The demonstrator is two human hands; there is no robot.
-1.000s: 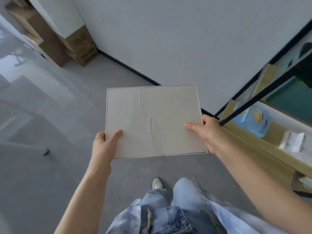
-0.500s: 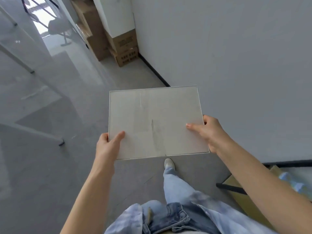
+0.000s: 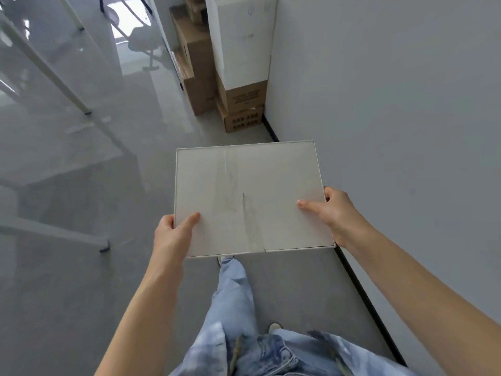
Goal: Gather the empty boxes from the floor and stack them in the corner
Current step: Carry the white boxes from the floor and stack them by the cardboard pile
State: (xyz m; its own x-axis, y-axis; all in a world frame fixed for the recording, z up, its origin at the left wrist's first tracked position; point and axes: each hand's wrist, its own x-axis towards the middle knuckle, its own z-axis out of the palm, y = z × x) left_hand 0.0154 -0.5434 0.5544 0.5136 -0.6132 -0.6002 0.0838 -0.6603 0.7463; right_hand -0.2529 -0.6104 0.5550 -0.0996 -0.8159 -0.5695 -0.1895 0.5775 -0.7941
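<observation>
I carry a flat pale grey box (image 3: 249, 196) level in front of me, above the floor. My left hand (image 3: 173, 234) grips its near left corner, thumb lying on the lid. My right hand (image 3: 329, 210) grips the right edge, thumb on top and fingers hidden underneath. Ahead in the corner stands a stack of boxes: a tall white box (image 3: 241, 39) on two brown cartons (image 3: 242, 100), with more brown cartons (image 3: 196, 69) to their left.
A white wall (image 3: 393, 104) with a black skirting strip (image 3: 363, 294) runs along my right. White metal table legs (image 3: 67, 85) slant across the glossy grey floor (image 3: 81, 267) on my left. My legs in blue jeans (image 3: 238, 308) stride below the box.
I have walked on along the wall and turned left. The corner stack of cartons is nearer and more central, and the wooden shelf on the right has left the view. My grip is unchanged.
</observation>
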